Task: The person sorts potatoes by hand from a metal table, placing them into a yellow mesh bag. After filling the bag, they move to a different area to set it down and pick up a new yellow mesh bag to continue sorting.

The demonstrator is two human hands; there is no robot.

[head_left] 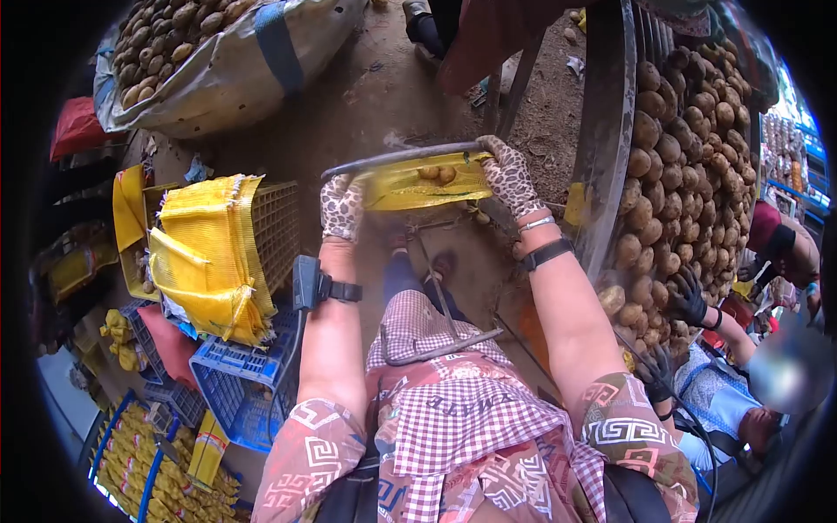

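Observation:
Both my hands wear leopard-print gloves. My left hand (340, 209) is closed on the left end of a yellow mesh sack (401, 193), by a dark metal bar (405, 157). My right hand (513, 179) grips the sack's other end, where the bar also ends. Between them the sack's mouth is spread wide, and a few potatoes (438, 173) show inside it. The fingertips are partly hidden by the bar and the mesh. Below the sack, a thin metal frame (445, 349) reaches back to my checked apron (453, 418).
A sloping bench heaped with potatoes (671, 183) runs along the right, where a co-worker's gloved hands (689, 296) touch the pile. To the left, folded yellow sacks (209, 253) drape a crate, with a blue crate (240, 383) below. A large white sack (235, 78) of potatoes lies behind.

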